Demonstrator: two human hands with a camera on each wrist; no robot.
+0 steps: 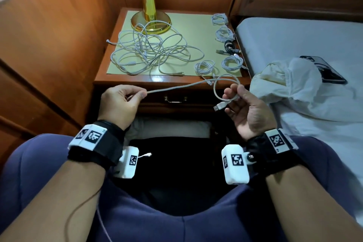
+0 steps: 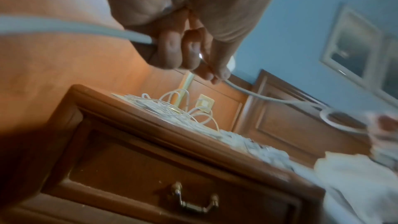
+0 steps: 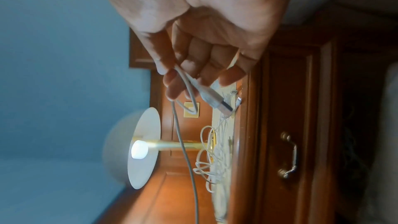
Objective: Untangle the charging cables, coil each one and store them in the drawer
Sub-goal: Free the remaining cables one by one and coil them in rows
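A white charging cable stretches between my two hands in front of the nightstand. My left hand pinches it between thumb and fingers. My right hand holds one small loop of it, with the USB plug sticking out below the fingers. The cable's other end dangles by my left wrist. A tangle of white cables lies on the nightstand top. Several coiled cables, one of them black, sit along its right side. The drawer is closed.
A brass lamp stands at the back of the nightstand, its shade lit. A bed on the right carries a crumpled white cloth and a phone. Wood panelling closes the left side. My knees fill the foreground.
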